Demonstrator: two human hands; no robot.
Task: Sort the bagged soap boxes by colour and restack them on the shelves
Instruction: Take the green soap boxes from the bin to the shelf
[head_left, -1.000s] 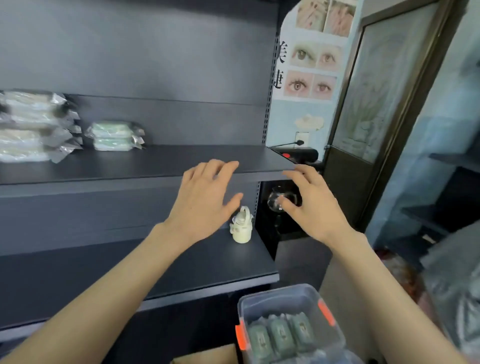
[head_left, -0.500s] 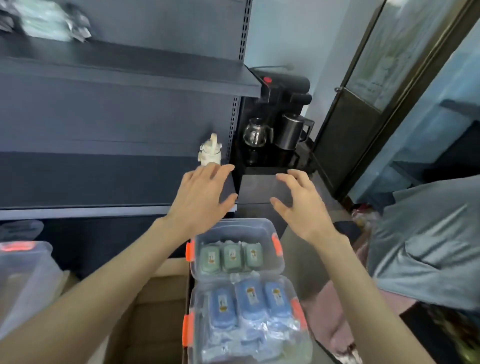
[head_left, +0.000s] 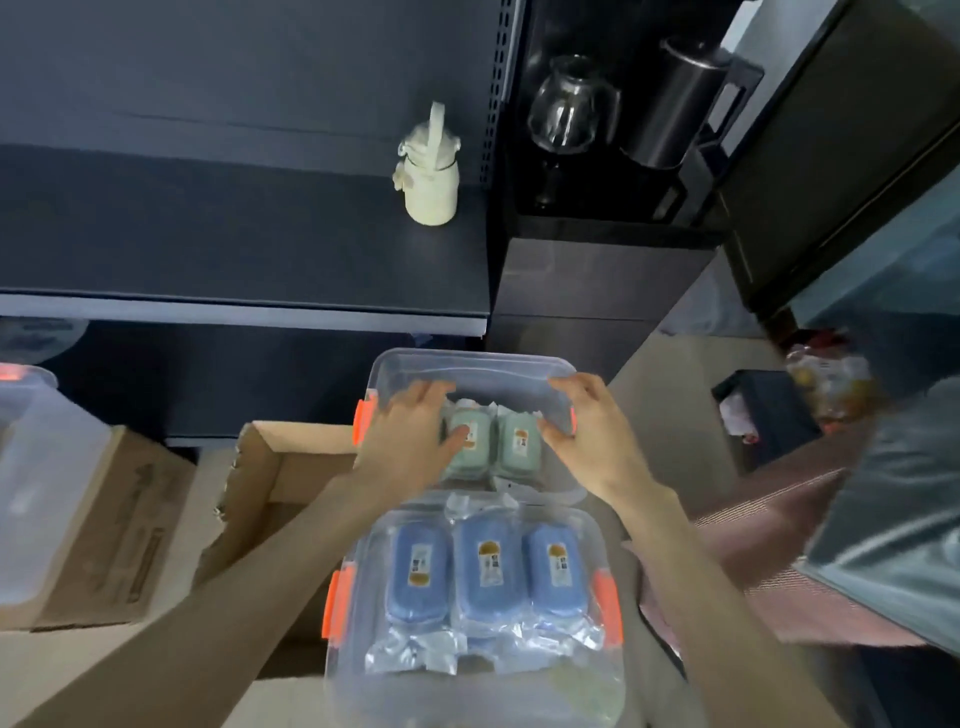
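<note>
- A second ago my hands hover up at the dark grey metal shelf (head_left: 234, 249). Now my gaze drops and both hands come down into the far clear plastic bin with orange latches (head_left: 467, 359), which stands on the floor in front of the shelving.
- My left hand (head_left: 410, 441) lies over the left side of that bin, fingers straight and spread. The thumb rests on one of the green bagged soap boxes (head_left: 519, 441).
- Half a second ago three green boxes show in a row; now I see two, so I judge the third sits under my left palm.
- My right hand (head_left: 592, 431) is at the bin's right side, fingers loosely bent near the far rim and thumb apart from them. It is clamped on nothing yet.
- The blue bagged soap boxes (head_left: 488, 566) lie three abreast in the nearer clear plastic bin (head_left: 609, 605), untouched.
- Judgement: this is the start of a green pick-up. Neither hand holds anything, so I must close on the green boxes and carry them up to the shelf.
- The slick bags may slip, so I should grip the boxes themselves.
</note>
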